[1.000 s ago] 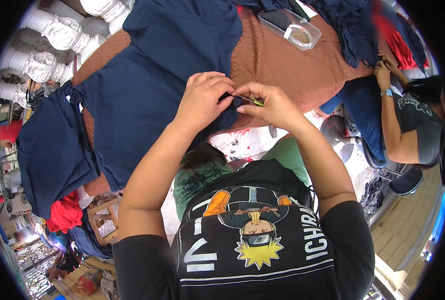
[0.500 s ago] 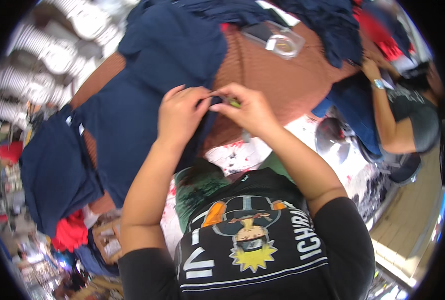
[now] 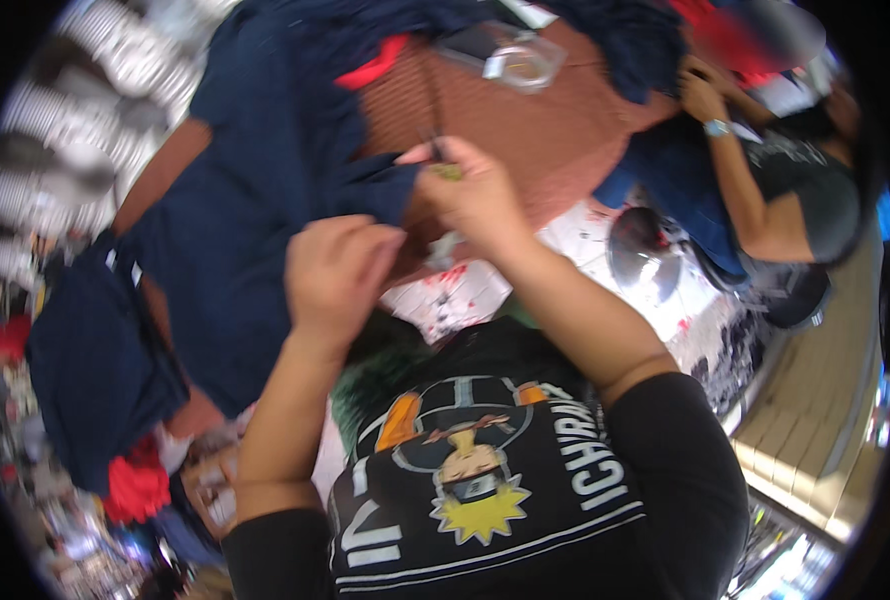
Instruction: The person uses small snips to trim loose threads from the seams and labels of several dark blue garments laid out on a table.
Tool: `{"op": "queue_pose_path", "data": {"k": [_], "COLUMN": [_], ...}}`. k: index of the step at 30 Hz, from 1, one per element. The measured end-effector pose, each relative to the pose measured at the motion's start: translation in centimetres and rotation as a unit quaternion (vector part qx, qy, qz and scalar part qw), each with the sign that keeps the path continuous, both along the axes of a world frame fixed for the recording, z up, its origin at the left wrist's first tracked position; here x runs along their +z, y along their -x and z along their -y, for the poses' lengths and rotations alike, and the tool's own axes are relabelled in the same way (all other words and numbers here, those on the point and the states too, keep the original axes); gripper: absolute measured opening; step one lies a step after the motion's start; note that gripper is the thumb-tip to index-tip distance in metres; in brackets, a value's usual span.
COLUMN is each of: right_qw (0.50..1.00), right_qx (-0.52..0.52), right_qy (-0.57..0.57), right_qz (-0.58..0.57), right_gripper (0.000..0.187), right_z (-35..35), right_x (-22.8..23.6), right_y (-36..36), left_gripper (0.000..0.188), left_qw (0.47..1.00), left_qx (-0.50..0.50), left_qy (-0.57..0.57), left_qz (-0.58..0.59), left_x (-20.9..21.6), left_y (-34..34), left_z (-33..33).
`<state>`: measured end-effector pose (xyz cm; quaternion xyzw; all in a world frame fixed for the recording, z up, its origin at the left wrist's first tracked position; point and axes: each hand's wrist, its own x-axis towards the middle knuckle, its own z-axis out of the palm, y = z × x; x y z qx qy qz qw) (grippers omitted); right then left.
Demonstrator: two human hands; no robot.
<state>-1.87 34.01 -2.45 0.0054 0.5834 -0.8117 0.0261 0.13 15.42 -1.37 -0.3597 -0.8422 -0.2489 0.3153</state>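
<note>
A navy blue garment [image 3: 235,230] is spread over the brown cloth on my lap side of the table. My left hand [image 3: 340,275] is closed, fingers curled together at the garment's near right edge. To its upper right, my right hand [image 3: 475,195] is closed around a small tool, which looks like thread snips [image 3: 449,172], with a yellow-green part and dark tips. A fold of the garment rises beside the right fingers. Motion blur hides the exact fingertip contact of both hands.
The brown quilted cloth [image 3: 565,140] covers the work surface. A clear plastic box [image 3: 525,62] sits at the far side. At right, another person's hand [image 3: 703,95] works near dark cloth. Stacked white cones or spools [image 3: 45,120] stand at left. A red cloth [image 3: 140,485] lies lower left.
My hands, close together before at the garment's edge, have moved apart: the left one nearer to me, the right one up and away. The garment's upper part has shifted left, baring red fabric.
</note>
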Motion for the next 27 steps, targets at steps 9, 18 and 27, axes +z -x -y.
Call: {"op": "queue_pose_path", "data": {"k": [9, 18, 27], "right_qw": [0.999, 0.982, 0.903], "right_qx": [0.043, -0.002, 0.007], "right_qy": [-0.011, -0.110, -0.300], "right_qz": [0.001, -0.155, -0.307], "right_gripper": [0.016, 0.020, 0.012], "right_z": [-0.8, -0.7, -1.7], "right_x": [-0.4, -0.3, 1.5], "right_y": [-0.9, -1.6, -2.3], "left_gripper": [0.022, 0.026, 0.026], "left_qw": [0.964, 0.905, 0.842], "left_qx": [0.036, 0.020, -0.009], "left_qy": [-0.187, -0.260, -0.311], "left_qz": [0.184, 0.335, 0.440], "left_x": [-0.5, -0.1, 1.2], "left_y": [-0.4, -0.3, -1.2], "left_z": [-1.2, -2.3, -1.5]}}
